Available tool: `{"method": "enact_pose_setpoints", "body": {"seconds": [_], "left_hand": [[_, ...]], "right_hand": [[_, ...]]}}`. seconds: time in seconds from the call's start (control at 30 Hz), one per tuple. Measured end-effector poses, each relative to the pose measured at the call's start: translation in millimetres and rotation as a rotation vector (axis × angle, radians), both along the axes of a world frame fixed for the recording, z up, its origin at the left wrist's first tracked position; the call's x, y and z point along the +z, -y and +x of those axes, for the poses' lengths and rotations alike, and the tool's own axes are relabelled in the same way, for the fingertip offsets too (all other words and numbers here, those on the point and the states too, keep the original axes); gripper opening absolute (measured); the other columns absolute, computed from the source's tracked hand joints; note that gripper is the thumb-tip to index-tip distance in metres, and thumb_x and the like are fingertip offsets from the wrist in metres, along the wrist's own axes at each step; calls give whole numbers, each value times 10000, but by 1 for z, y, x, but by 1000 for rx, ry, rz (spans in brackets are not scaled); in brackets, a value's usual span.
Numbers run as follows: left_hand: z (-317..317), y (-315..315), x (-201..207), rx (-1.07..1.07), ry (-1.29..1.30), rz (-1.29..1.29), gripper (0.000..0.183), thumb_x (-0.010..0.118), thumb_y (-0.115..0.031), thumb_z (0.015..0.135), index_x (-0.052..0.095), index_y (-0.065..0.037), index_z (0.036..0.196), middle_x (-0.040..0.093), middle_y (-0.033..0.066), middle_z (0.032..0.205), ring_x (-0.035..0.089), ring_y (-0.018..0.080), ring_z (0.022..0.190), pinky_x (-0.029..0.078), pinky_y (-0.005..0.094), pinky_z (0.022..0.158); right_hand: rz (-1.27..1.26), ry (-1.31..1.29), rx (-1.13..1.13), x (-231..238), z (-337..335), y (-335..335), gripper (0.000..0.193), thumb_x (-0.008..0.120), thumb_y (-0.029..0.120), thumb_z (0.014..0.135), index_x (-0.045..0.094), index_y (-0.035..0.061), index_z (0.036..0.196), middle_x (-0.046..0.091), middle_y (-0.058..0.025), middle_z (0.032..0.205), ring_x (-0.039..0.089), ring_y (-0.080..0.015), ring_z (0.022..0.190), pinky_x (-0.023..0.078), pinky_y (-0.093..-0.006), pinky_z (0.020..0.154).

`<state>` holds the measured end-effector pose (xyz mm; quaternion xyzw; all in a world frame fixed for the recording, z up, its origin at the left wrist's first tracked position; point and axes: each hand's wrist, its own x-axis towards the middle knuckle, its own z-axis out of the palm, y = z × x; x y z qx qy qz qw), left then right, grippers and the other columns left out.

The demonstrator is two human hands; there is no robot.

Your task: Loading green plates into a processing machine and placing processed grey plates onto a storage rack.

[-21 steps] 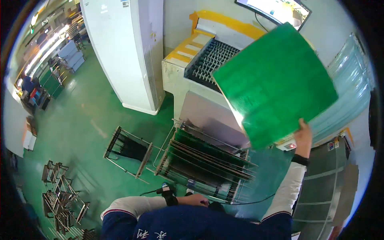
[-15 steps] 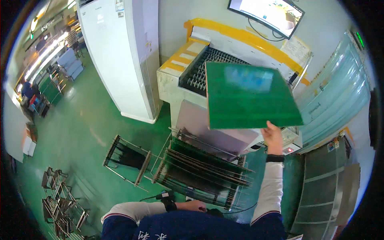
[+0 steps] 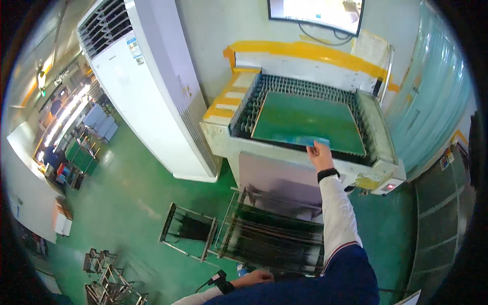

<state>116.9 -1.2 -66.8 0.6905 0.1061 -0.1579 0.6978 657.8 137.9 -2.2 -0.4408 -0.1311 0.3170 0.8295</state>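
My right hand (image 3: 319,153) pinches the near edge of a flat green panel (image 3: 307,119). The panel lies over the roller bed (image 3: 277,84) of a low machine, its near edge close to the machine's front wall; whether all of it touches the rollers I cannot tell. Down by my body, my left hand (image 3: 258,277) is loosely curled beside a rack (image 3: 274,229) that holds several dark panels standing on edge. The underside of those fingers is hidden, so anything in them does not show.
A smaller rack (image 3: 188,229) stands left of the loaded one, and more metal racks (image 3: 109,279) are on the floor at lower left. A tall white air conditioner (image 3: 147,96) flanks the machine. Clear plastic curtains (image 3: 432,96) hang at right; a screen (image 3: 317,12) is above.
The green panel has gone from raised above the machine down over its rollers, with my right hand still at its near edge. The whole view has shifted. My left hand stays low.
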Motion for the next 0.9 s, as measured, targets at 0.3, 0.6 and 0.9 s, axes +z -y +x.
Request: {"method": "enact_pose_setpoints", "body": {"seconds": [0.3,0.6,0.9], "left_hand": [[2,-22,51,71,2,73,264,693,-254,1012,740,-24,1135,750,82,982,683,157,896,550,341,832],[3,-83,148,398,-31,-114,200,721,-164,1013,732,0,1127,743,55,1052,673,131,986,542,312,895],[0,-91,163,461,43,-71,177,713,-117,1014,705,8,1139,713,11,1006,641,78,935,531,266,799]], "right_hand": [[13,-117,-33,58,-42,82,159,761,110,952,695,66,1090,675,-51,983,622,-162,833,556,-284,747],[-234,593,-452,239,-60,198,280,677,112,1025,693,-2,1280,718,-42,1138,657,-126,978,526,-267,803],[-500,1289,-53,254,-121,190,176,744,145,948,689,-18,988,655,-58,812,572,-150,743,464,-331,701]]}}
